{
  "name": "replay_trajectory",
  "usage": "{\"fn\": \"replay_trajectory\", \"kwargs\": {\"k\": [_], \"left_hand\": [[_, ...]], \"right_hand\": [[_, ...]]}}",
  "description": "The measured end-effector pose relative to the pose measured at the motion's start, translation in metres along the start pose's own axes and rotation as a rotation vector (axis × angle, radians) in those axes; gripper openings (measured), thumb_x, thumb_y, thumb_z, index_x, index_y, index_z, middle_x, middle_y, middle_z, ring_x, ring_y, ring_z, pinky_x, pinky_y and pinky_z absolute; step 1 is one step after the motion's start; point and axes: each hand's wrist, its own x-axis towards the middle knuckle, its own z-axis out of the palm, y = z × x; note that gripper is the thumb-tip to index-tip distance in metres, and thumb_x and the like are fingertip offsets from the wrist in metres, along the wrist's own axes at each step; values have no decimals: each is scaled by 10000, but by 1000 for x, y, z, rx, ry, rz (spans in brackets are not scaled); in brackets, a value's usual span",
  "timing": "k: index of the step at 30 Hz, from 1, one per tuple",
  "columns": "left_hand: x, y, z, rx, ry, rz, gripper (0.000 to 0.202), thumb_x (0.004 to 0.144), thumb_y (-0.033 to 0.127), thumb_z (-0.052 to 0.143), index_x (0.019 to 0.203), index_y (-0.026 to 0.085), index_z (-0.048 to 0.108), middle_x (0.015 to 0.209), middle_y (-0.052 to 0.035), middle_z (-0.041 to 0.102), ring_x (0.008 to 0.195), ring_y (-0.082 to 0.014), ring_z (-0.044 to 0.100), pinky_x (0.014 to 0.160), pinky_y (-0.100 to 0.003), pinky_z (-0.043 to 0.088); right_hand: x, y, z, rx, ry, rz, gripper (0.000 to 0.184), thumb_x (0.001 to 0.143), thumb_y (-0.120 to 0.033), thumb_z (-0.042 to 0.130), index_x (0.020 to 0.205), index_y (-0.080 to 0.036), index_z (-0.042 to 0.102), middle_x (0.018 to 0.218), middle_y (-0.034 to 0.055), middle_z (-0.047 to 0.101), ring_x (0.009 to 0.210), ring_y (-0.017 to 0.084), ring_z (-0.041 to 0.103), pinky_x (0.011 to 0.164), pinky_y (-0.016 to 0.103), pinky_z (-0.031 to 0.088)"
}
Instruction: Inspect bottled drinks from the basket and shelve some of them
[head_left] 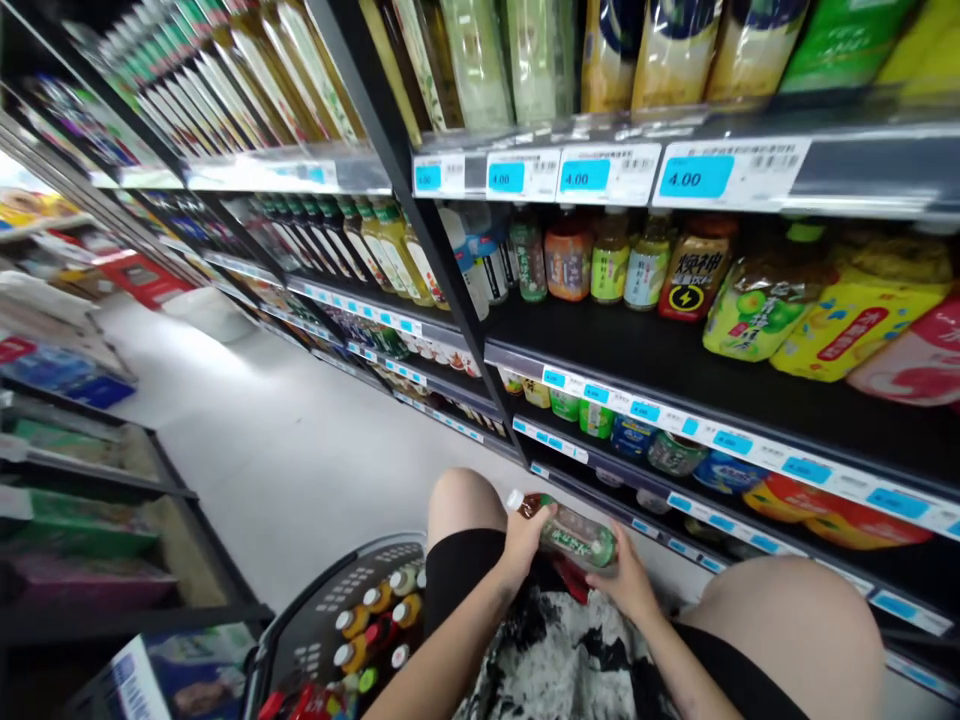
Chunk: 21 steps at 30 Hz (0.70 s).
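Both my hands hold one drink bottle (574, 532) with a green label and a white cap, lying sideways above my lap. My left hand (523, 545) is wrapped round its neck end near the cap. My right hand (626, 580) grips its bottom end. I am crouched, my knees (463, 500) either side, in front of the lower shelves. A dark shopping basket (330, 600) with several capped bottles sits on the floor at my left.
Black store shelving (675, 360) packed with bottled drinks and blue price tags (695, 176) runs along the right. The aisle floor (247, 440) stretches away to the left. Lower shelves with packaged goods (75, 500) stand on the far left.
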Motion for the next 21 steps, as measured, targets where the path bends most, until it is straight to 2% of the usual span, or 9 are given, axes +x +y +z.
{"fn": "replay_trajectory", "kwargs": {"k": [2,4,8,12,14,17,19,21], "left_hand": [[-1,27,-8,12,-49,172,393,566,348,808,915,215,685,962,-52,705,1001,-262,663,976,-363,539],[-4,58,-16,23,-120,321,385,602,362,805,940,226,682,971,-56,725,994,-272,674,950,-379,543],[-15,126,-18,39,-156,578,362,685,412,795,983,252,665,1020,-50,750,1027,-284,686,948,-389,546],[-21,195,0,-101,-86,803,358,789,484,737,1036,243,645,1054,-66,754,1051,-293,706,957,-420,572],[-15,228,14,-175,-32,931,369,816,522,724,1020,226,644,1007,-74,759,1020,-280,719,955,-419,581],[4,276,34,-134,26,1090,403,822,528,752,1036,198,661,998,-85,764,976,-247,725,919,-372,581],[23,307,45,-2,102,1133,436,787,529,783,1017,170,692,971,-91,760,936,-236,716,865,-334,566],[42,336,54,153,204,1100,433,744,529,802,926,146,718,899,-86,748,874,-233,701,810,-315,542]], "right_hand": [[3,12,9,-12,-135,197,1214,596,-284,773,1635,-130,164,1537,205,475,1396,328,538,1143,412,460],[4,19,18,-54,-250,273,1241,575,-300,786,1644,-105,187,1566,229,459,1437,338,507,1179,402,418],[3,15,31,-38,-387,181,1184,603,-340,756,1635,-51,255,1552,233,498,1436,318,513,1200,369,378],[8,-1,30,-51,-414,169,1172,594,-442,672,1615,-5,298,1449,233,593,1367,355,571,1150,411,433],[13,-6,29,-29,-399,185,1127,558,-488,625,1584,-78,400,1319,182,684,1278,381,633,1096,447,482],[22,-4,32,-23,-358,203,957,497,-541,565,1424,-308,601,1099,79,746,1188,413,677,1041,495,513],[27,2,36,-50,-347,204,840,467,-556,536,1286,-423,668,1005,41,738,1196,416,673,1033,499,515],[32,8,39,-62,-349,199,763,447,-553,524,1182,-452,701,995,29,732,1236,409,657,1056,483,506]]}}
